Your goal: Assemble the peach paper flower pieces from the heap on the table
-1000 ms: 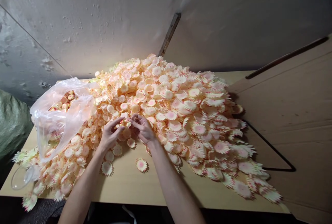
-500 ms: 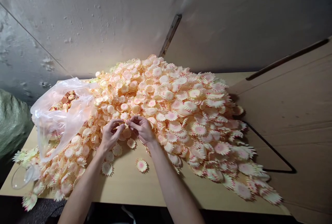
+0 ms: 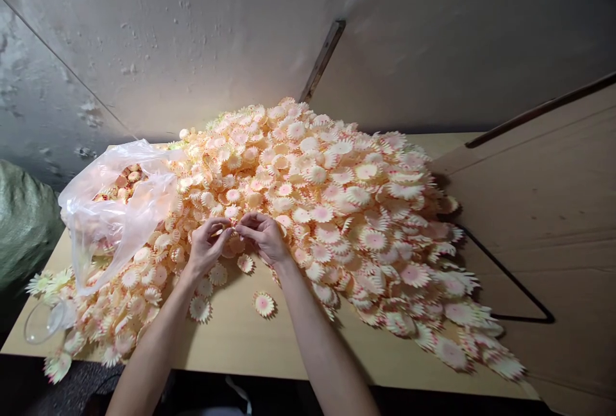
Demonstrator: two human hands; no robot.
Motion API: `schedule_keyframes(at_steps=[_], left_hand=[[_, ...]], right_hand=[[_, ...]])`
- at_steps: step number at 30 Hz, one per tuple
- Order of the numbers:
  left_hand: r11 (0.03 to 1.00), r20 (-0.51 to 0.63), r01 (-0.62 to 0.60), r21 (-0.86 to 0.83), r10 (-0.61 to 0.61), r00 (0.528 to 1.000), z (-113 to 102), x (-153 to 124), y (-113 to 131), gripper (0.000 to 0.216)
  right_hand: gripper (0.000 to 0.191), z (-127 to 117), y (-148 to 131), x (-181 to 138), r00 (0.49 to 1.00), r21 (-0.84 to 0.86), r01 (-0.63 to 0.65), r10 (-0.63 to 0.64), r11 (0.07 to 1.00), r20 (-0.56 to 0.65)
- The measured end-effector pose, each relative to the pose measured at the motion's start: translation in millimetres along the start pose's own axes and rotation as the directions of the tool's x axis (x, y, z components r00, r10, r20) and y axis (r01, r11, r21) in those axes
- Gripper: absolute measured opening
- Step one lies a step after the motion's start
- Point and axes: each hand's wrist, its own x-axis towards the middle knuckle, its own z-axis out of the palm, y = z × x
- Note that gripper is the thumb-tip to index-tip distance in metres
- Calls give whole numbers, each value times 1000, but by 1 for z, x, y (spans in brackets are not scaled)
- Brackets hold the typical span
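My left hand (image 3: 208,246) and my right hand (image 3: 264,236) meet fingertip to fingertip at the front of a big heap of cream artificial flower heads (image 3: 317,214) with pink centres and fringed edges. Thumb and fingers of each hand are pinched together. Whatever they hold between them is too small and too covered to make out. Just below the hands a few flower heads (image 3: 246,264) lie on the tabletop, and a single flower head (image 3: 264,305) sits apart, nearer the front edge.
On the left a translucent plastic bag (image 3: 122,210) contains darker small flower pieces (image 3: 128,182). A clear round plastic lid or cup (image 3: 44,321) lies at the table's (image 3: 240,348) left front. Cardboard (image 3: 553,223) stands on the right, a green sack (image 3: 24,230) on the left, a wall behind.
The view has shifted slightly. Both hands stay pinched together in nearly the same spot, and the flower heads around them look unmoved.
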Motion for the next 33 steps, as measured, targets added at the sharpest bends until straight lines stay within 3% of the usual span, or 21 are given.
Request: schedule_keyframes(at_steps=[10, 33], left_hand=[[1000, 17, -10, -19, 10, 1000, 0, 0, -2, 21], [1000, 22, 18, -9, -18, 1000, 0, 0, -2, 26]], right_hand=[[28, 2, -3, -1, 999, 50, -42, 42, 998, 1], [23, 1, 0, -1, 1000, -16, -25, 25, 1000, -11]])
